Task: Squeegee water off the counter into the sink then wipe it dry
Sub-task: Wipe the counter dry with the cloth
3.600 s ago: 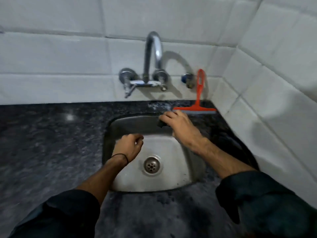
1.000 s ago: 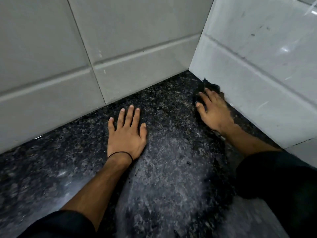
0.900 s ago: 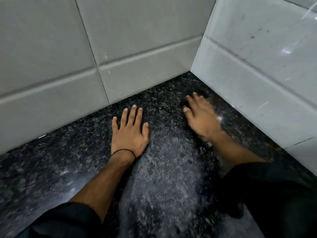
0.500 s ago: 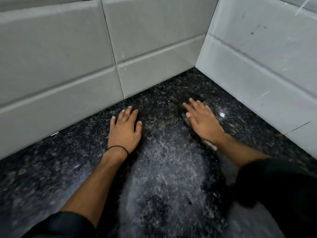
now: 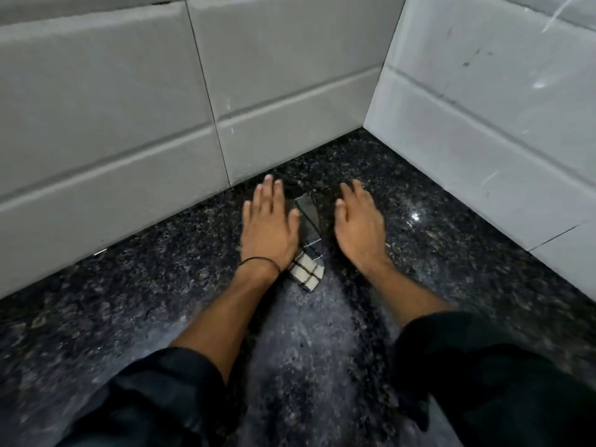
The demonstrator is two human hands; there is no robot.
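Dark sleeves, thin black wristband

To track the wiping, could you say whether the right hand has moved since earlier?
Yes, the right hand has slid left, away from the tiled side wall.

A single wide-angle camera worn on the person's head looks forward and steeply down onto the dark speckled granite counter. It faces the corner where the far tiled wall meets the right tiled wall; that corner sits far and right of centre. The view is close: both forearms reach in from the near edge, the left hand and right hand lie near mid-frame, and dark sleeves fill the near corners.
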